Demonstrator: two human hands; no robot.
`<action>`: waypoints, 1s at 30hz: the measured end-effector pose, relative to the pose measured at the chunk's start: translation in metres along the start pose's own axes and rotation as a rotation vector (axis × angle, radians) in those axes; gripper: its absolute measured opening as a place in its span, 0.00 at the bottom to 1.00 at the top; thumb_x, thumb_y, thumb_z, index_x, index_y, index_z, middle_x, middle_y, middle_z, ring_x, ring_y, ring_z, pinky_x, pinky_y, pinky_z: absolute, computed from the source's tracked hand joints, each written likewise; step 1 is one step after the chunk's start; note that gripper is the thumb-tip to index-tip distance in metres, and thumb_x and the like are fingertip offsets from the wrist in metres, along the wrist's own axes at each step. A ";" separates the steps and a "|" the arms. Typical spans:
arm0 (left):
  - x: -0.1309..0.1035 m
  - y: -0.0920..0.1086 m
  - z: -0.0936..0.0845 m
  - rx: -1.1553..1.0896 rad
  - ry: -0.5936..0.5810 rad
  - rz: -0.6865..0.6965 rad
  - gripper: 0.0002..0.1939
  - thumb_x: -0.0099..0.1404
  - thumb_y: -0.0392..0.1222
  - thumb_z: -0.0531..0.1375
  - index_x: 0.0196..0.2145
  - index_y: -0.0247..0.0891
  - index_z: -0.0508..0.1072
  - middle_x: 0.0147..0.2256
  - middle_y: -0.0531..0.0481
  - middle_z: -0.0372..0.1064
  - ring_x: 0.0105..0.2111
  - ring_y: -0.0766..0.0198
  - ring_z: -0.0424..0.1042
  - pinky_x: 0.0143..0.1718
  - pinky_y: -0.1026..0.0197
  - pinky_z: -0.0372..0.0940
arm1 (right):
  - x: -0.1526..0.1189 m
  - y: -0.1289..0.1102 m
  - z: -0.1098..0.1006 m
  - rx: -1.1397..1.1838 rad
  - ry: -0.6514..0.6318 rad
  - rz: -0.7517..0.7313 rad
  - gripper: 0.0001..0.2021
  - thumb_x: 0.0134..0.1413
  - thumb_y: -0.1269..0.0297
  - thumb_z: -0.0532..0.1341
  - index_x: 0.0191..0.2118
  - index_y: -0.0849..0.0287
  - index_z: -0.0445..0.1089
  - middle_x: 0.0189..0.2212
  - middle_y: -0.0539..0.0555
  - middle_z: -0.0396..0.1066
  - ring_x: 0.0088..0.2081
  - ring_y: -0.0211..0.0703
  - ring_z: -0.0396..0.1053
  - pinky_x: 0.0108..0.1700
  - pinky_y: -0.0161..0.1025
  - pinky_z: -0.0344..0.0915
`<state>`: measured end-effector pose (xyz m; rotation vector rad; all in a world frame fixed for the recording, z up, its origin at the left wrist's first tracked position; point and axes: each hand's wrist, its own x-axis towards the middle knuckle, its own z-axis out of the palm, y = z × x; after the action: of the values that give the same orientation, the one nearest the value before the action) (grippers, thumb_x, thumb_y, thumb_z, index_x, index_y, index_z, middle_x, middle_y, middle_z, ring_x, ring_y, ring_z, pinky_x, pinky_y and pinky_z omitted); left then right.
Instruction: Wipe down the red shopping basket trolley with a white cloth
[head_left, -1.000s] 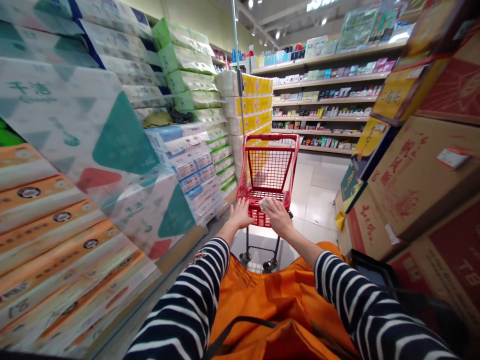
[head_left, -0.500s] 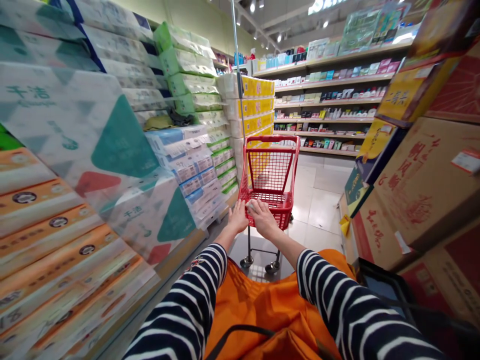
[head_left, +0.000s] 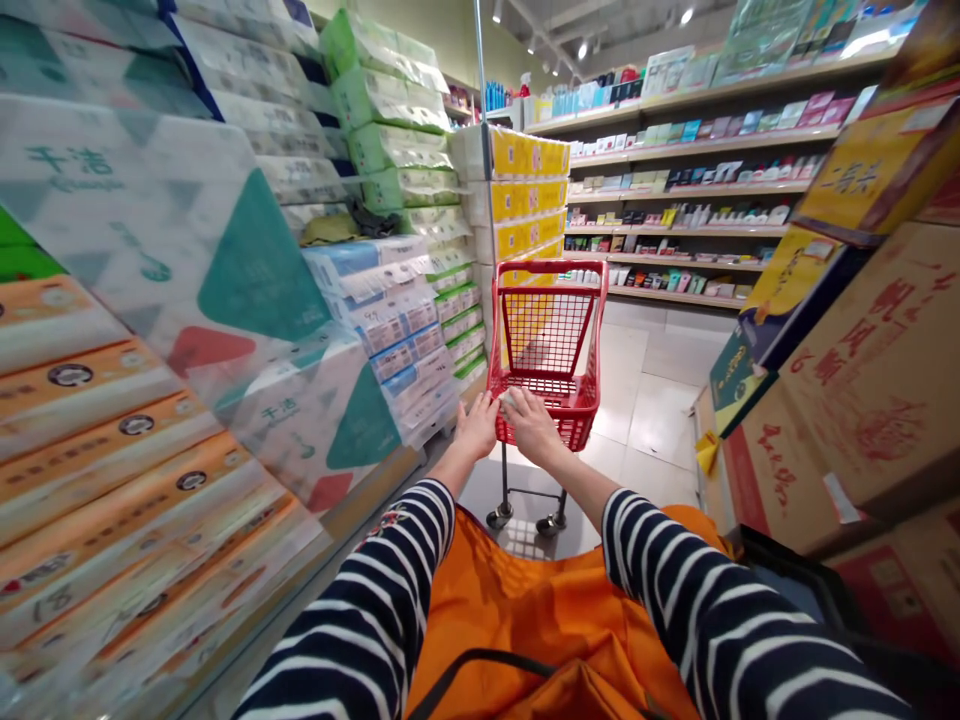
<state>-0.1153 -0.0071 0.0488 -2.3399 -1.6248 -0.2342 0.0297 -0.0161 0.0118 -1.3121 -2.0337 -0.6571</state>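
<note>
A small red wire shopping cart (head_left: pixel 549 340) stands in the aisle ahead of me, its basket empty. My left hand (head_left: pixel 477 426) rests on the near left edge of the cart. My right hand (head_left: pixel 529 421) lies on the near rim beside it, pressing a small pale cloth or paper (head_left: pixel 509 399) against the rim. Both arms wear navy and white striped sleeves, and an orange apron (head_left: pixel 525 610) covers my front.
Tall stacks of packaged tissue rolls (head_left: pixel 195 300) wall the left side. Brown and red cardboard cartons (head_left: pixel 847 370) are piled on the right. Yellow packs (head_left: pixel 525 190) stand ahead by a thin metal pole (head_left: pixel 481 110). Stocked shelves (head_left: pixel 675 200) cross the far end over pale floor tiles (head_left: pixel 652 400).
My right hand with the pale cloth slid left along the cart's near rim, close to my left hand. The view shifted slightly as the cart rolled forward.
</note>
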 end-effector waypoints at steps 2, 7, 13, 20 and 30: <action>-0.003 -0.003 -0.001 0.031 -0.005 -0.002 0.33 0.59 0.30 0.45 0.63 0.36 0.46 0.64 0.48 0.33 0.63 0.60 0.35 0.60 0.39 0.36 | 0.009 -0.005 0.001 0.020 -0.007 -0.015 0.24 0.55 0.73 0.49 0.58 0.61 0.59 0.60 0.57 0.49 0.60 0.56 0.45 0.58 0.51 0.48; -0.005 -0.010 -0.005 0.006 -0.008 -0.063 0.34 0.58 0.29 0.45 0.63 0.35 0.46 0.64 0.47 0.32 0.63 0.59 0.35 0.60 0.38 0.35 | -0.011 0.029 -0.009 0.001 0.044 0.006 0.23 0.53 0.73 0.50 0.56 0.62 0.63 0.57 0.59 0.55 0.57 0.54 0.50 0.56 0.49 0.52; -0.003 -0.015 -0.009 -0.112 -0.022 -0.107 0.34 0.58 0.30 0.47 0.62 0.31 0.47 0.64 0.44 0.33 0.63 0.56 0.35 0.59 0.36 0.34 | -0.036 0.047 -0.003 -0.037 0.223 -0.007 0.23 0.52 0.75 0.50 0.55 0.64 0.64 0.58 0.60 0.53 0.59 0.56 0.48 0.57 0.54 0.52; 0.013 0.029 0.000 -1.221 0.252 -0.104 0.24 0.59 0.32 0.51 0.54 0.32 0.63 0.56 0.41 0.57 0.56 0.58 0.56 0.58 0.54 0.50 | -0.012 0.013 0.009 0.186 0.385 -0.132 0.20 0.55 0.74 0.48 0.52 0.63 0.67 0.56 0.62 0.56 0.59 0.49 0.51 0.57 0.49 0.58; -0.032 0.027 -0.001 -2.047 -0.290 -0.421 0.24 0.68 0.55 0.42 0.31 0.35 0.67 0.21 0.53 0.62 0.21 0.68 0.61 0.25 0.64 0.53 | -0.026 0.003 0.028 0.120 0.246 -0.349 0.20 0.56 0.67 0.53 0.55 0.63 0.62 0.59 0.62 0.53 0.62 0.54 0.44 0.57 0.55 0.55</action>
<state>-0.1017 -0.0445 0.0366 -2.8079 -2.3887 -2.8841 0.0343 -0.0112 -0.0264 -0.7708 -2.0757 -0.7936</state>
